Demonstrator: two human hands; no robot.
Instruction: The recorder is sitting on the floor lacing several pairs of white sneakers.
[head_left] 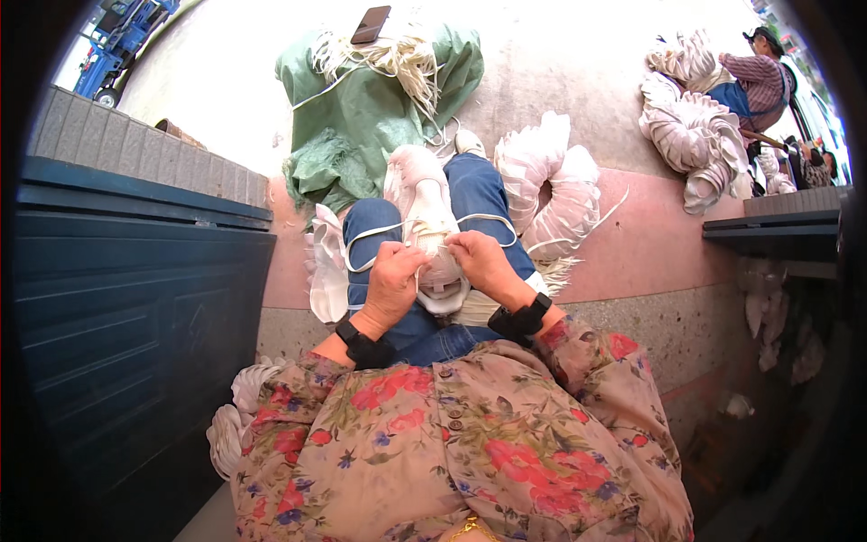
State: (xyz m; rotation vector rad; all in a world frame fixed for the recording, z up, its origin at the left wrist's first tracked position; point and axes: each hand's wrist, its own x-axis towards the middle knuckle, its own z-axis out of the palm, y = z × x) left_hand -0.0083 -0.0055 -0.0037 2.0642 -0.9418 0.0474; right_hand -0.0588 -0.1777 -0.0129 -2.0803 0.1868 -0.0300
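A white shoe upper (417, 185) lies lengthwise between my knees, its heel opening towards me. Cream shoelace (359, 237) runs through it and loops out over both of my thighs. My left hand (397, 275) is closed in a pinch on the lace at the left side of the eyelets. Opposite it, my right hand (488, 264) pinches the lace at the right side, thumb and forefinger together. The fingertips cover part of the lacing, so which holes the lace passes through cannot be made out.
Ahead, a green cloth-covered heap (379, 108) carries a bundle of cream laces (406, 68) and a phone (371, 24). Nested white uppers (564, 194) lie by my right leg, others (325, 262) by my left. A dark blue door panel (135, 316) stands left. Another person (759, 81) sits far right beside stacked uppers (691, 126).
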